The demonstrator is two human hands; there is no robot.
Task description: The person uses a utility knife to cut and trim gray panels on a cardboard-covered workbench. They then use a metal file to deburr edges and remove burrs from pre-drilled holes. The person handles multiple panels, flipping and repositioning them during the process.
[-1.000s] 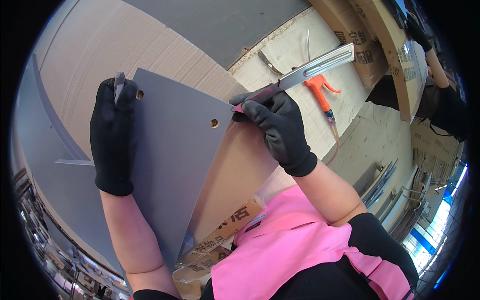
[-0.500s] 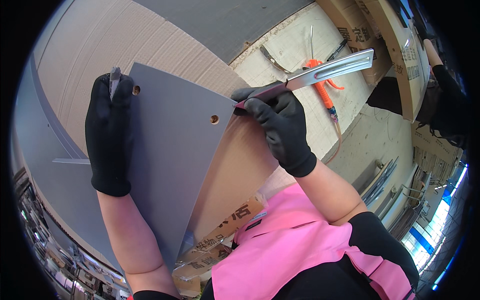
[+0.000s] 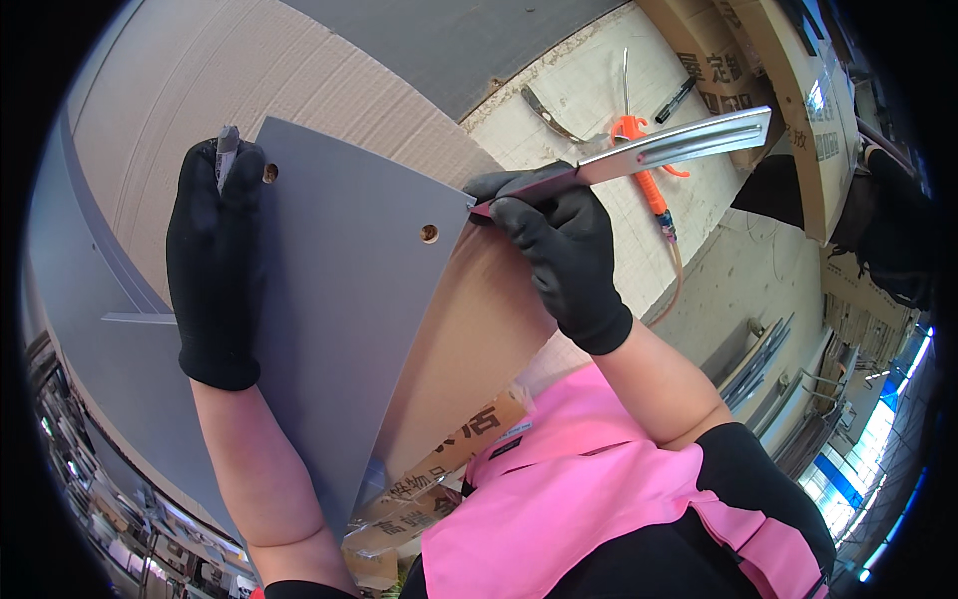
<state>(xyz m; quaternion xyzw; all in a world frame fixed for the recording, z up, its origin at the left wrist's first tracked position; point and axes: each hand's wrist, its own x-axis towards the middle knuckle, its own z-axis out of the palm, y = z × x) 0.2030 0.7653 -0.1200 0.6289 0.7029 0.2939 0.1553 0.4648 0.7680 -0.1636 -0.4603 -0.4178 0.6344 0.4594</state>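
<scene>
My left hand (image 3: 213, 265), in a black glove, is closed around a short grey stick (image 3: 228, 158) whose exact kind I cannot make out. It lies against the left edge of a grey board (image 3: 344, 240) that has two round holes near its far edge. My right hand (image 3: 559, 250), also gloved in black, pinches a long tool with a slotted silver metal handle (image 3: 689, 143) and a dark reddish flat end. That end meets the board's right corner; whether it is a knife or a scraper is unclear.
Beyond my right hand lie an orange air blow gun (image 3: 649, 185) with a hose, a black marker (image 3: 676, 101) and a curved tool (image 3: 549, 118). Cardboard (image 3: 299, 70) lies under the board. Another grey panel (image 3: 85, 290) extends at left. A person in dark clothes (image 3: 893, 240) is at far right.
The tool's silver handle has swung slightly outward to the right, its flat end staying at the board's corner. The board and my left hand have shifted very slightly.
</scene>
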